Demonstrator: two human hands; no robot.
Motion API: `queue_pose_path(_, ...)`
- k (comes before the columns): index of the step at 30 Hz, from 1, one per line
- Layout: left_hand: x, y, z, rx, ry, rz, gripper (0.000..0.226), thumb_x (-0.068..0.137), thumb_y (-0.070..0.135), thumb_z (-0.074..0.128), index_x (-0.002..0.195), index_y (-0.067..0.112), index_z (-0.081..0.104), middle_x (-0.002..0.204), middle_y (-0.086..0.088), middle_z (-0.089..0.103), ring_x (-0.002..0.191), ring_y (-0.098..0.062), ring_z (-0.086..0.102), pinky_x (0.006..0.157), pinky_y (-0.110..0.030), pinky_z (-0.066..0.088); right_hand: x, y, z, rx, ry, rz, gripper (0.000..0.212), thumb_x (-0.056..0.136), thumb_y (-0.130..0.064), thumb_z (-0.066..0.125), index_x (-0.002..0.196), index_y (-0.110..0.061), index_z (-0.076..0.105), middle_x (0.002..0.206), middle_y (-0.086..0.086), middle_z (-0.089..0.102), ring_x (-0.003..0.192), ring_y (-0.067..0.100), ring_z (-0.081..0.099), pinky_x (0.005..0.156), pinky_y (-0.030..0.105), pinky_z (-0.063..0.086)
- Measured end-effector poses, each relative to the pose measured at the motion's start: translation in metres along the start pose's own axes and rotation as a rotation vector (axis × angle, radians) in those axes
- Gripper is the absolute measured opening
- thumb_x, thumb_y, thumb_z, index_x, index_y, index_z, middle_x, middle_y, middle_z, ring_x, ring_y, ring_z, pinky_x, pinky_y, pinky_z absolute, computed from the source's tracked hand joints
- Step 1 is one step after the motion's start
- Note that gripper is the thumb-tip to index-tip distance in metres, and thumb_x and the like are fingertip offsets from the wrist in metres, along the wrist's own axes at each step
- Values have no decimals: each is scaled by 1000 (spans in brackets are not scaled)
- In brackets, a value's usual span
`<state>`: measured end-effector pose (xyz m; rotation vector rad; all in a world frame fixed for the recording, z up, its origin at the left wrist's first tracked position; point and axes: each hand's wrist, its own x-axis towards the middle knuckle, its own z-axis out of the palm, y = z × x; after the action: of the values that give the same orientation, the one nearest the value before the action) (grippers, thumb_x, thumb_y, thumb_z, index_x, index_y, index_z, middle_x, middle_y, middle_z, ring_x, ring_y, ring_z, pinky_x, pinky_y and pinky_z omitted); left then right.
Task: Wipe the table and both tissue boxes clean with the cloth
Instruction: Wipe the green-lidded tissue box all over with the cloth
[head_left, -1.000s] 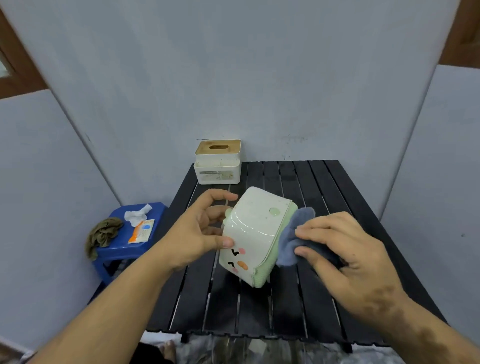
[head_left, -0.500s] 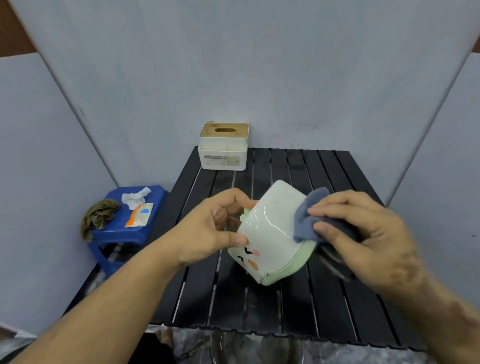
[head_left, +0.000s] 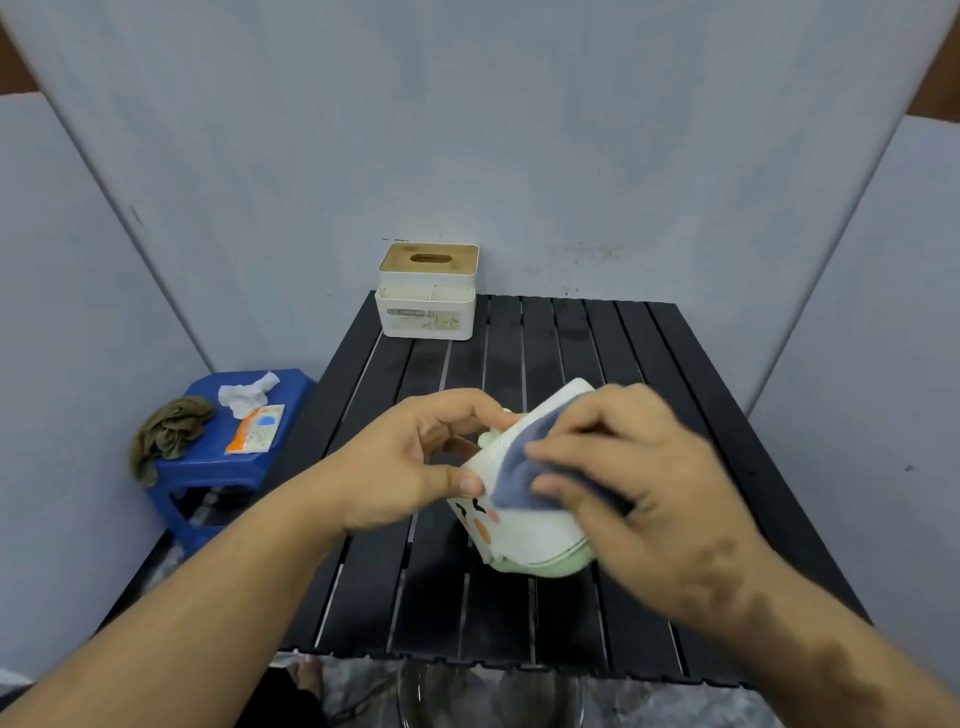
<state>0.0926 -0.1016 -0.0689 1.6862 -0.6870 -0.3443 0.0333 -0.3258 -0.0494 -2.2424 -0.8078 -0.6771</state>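
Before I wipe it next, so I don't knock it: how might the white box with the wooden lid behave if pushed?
The white box with the wooden lid looks rigid. Its broad flat base suggests sliding, not tipping. The lid seems a separate piece, so it may shift.

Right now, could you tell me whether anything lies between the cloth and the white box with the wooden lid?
Nothing visible does: bare black slats run from the blue cloth, pressed on the green tissue box, to the wooden-lidded box.

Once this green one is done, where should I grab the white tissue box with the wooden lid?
Probably grip the white tissue box across its two short side walls, coming from above and in front. It stands upright on the table's far left corner, close to the wall.
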Motion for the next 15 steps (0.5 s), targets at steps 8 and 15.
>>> queue_pose_path(8,-1,5,5,39,-17,0,42,80,-8,69,111,20,70,110,1,71,108,-26,65,89,-31,54,6,13,-5,46,178,172,17,83,-14,69,98,-19,75,93,-5,61,92,12,59,81,26,49)
queue_pose_path(15,-5,5,6,39,-5,6,44,78,-1,71,110,30,71,112,11,72,108,-28,64,91,-36,56,13,26,-13,97,185,236,18,84,-14,72,98,-25,74,94,-8,61,93,10,60,81,11,44)
